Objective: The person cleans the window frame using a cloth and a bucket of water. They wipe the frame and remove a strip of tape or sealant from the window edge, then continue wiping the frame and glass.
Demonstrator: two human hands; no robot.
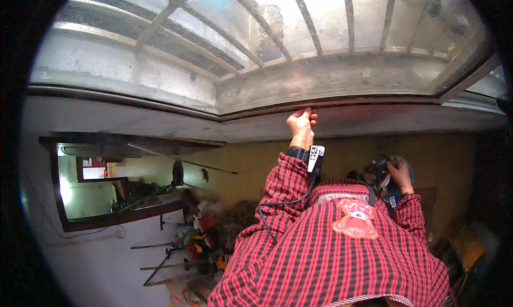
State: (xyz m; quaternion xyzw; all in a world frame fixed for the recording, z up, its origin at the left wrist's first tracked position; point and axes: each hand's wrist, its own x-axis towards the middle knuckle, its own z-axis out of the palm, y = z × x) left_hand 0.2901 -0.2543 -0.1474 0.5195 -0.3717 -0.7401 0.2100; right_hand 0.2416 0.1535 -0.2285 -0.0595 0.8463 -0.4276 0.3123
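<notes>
My left hand (302, 124) reaches up to the lower rail of a window frame (344, 101). Its fingers are curled, with thumb and fingertips pinching at the rail's edge. Low on the right, my right hand (400, 174) grips a crumpled grey and blue bundle (376, 174), perhaps cloth or a bag; dim light hides what it is made of. Behind the frame is a hazy glass pane (280, 80). I wear a red and black checked smock (304, 247) with a bear patch, and both wrists carry strapped devices.
Metal security bars (306, 18) stand beyond the glass. A white ledge (256, 128) runs below the window. At left are a dark-framed opening (60, 186) and a long thin pole (180, 158). Mixed clutter (204, 230) and metal legs (160, 267) lie lower left. A yellowish object (469, 249) is lower right.
</notes>
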